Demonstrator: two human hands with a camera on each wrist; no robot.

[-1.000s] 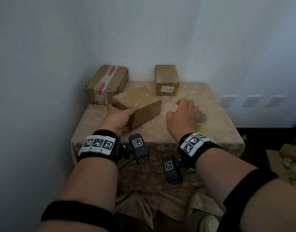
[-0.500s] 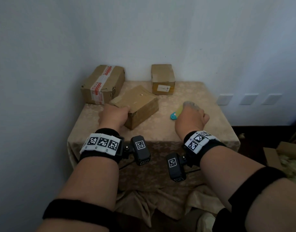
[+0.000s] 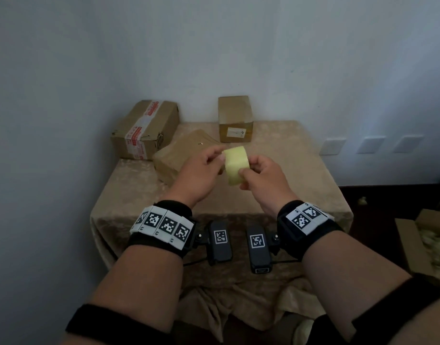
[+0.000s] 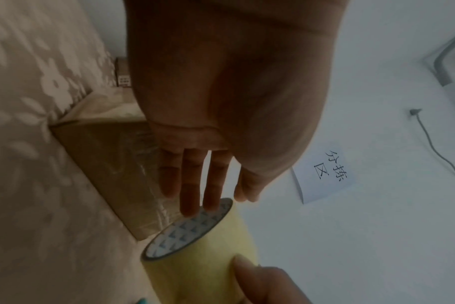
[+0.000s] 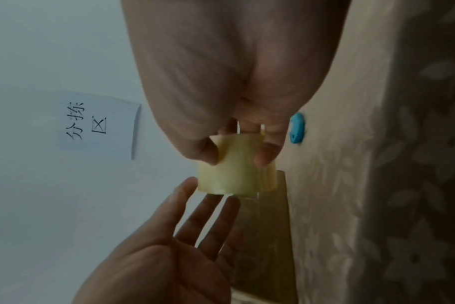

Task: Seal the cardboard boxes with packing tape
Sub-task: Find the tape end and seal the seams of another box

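Right hand (image 3: pixel 260 179) has the yellow tape roll (image 3: pixel 236 165) pinched between thumb and fingers, held up in the air over the table (image 3: pixel 129 195). The left hand (image 3: pixel 199 175) is right up against the other end of the roll; from the head view it looks like a grip, but the left wrist camera shows the fingers (image 4: pixel 192 185) straight, just touching the rim of the roll's patterned core. So flat and loose, not clamped. The right wrist view also catches a small blue thing (image 5: pixel 297 128) behind the hand that the head view hides. The angled box (image 3: pixel 174 155) sits just beyond the left hand, near the table's left edge. Two more boxes are at the back by the wall: one with red-printed tape (image 3: pixel 145 129), one with a white label (image 3: pixel 235 119). Bare cloth between hands and the near edge. A paper note (image 5: pixel 98 123) hangs on the wall.
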